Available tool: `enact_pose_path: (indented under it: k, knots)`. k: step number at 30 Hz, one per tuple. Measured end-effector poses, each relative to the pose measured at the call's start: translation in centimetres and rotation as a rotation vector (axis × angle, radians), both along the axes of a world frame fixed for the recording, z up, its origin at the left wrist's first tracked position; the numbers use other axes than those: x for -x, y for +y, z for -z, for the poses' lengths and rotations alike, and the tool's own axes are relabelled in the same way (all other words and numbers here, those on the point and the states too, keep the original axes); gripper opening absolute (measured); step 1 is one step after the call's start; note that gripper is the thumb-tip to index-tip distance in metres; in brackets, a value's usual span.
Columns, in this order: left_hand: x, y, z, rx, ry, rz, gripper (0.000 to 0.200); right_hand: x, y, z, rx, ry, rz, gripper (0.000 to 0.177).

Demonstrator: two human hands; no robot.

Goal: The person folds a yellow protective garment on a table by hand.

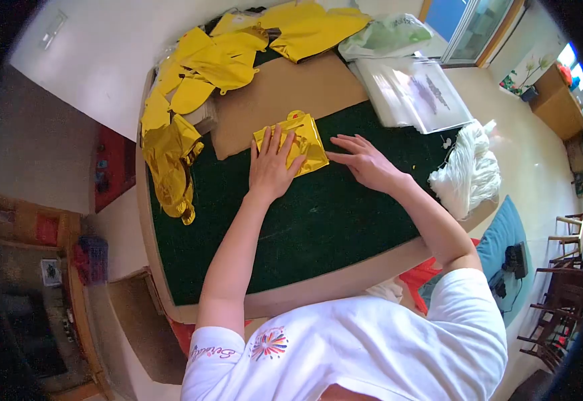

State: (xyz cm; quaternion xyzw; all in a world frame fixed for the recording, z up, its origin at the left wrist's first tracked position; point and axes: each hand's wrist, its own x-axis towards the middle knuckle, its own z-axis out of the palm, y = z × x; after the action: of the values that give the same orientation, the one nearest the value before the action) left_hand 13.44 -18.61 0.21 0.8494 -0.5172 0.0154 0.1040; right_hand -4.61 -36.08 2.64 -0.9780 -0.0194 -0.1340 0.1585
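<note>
A shiny gold foil balloon (313, 142), folded into a flat, roughly square packet with a rounded tab at its top, lies on the dark green cloth and overlaps the brown cardboard. My left hand (273, 164) rests flat on its left half, fingers stretched out and thumb apart. Beside the right edge is my right hand (365, 160), its fingers extended and the index fingertip right at the packet's lower right corner. Neither hand grips anything.
More gold foil balloons (221, 63) are heaped along the table's far left side, some over the cardboard sheet (298, 87). Clear plastic bags (412, 93), a green-white bag (385, 35) and a white string bundle (467, 170) lie at right. A teal cushion (505, 234) sits beyond the table edge.
</note>
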Motion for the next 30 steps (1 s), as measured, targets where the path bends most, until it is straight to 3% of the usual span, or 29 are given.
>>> enact_pose_path:
  k: [4,8,11,13,14,16,23,25,30]
  knots:
    - [0.0,-0.1,0.0,-0.015,-0.015,0.0,0.065,-0.8,-0.5,-0.1,0.093,0.085,-0.044,0.054]
    - [0.0,-0.1,0.1,-0.032,-0.021,0.0,0.066,-1.6,-1.1,-0.1,0.142,0.093,-0.086,0.053]
    - [-0.1,-0.1,0.1,-0.041,-0.035,-0.006,0.066,-1.6,-0.8,0.1,0.045,-0.046,-0.091,0.047]
    - [0.0,-0.1,0.1,-0.047,-0.029,-0.009,0.066,-1.9,-0.2,0.1,-0.343,-0.052,0.173,0.032]
    - [0.0,-0.1,0.1,-0.048,-0.026,-0.01,0.066,-2.3,0.1,0.2,-0.344,-0.049,0.173,0.032]
    - [0.0,-0.1,0.0,-0.042,-0.015,-0.013,0.066,-3.6,1.0,0.0,-0.782,0.049,0.317,0.025]
    - [0.0,0.0,0.3,-0.002,-0.018,-0.009,0.064,-6.9,0.5,0.5,-0.902,0.204,0.51,0.042]
    - [0.0,0.0,0.1,-0.016,-0.029,-0.009,0.064,-7.1,0.0,0.9,-1.091,0.192,0.453,0.048]
    - [0.0,0.0,0.4,-0.008,-0.024,-0.01,0.065,-7.8,0.8,0.9,-0.887,0.153,0.515,0.045]
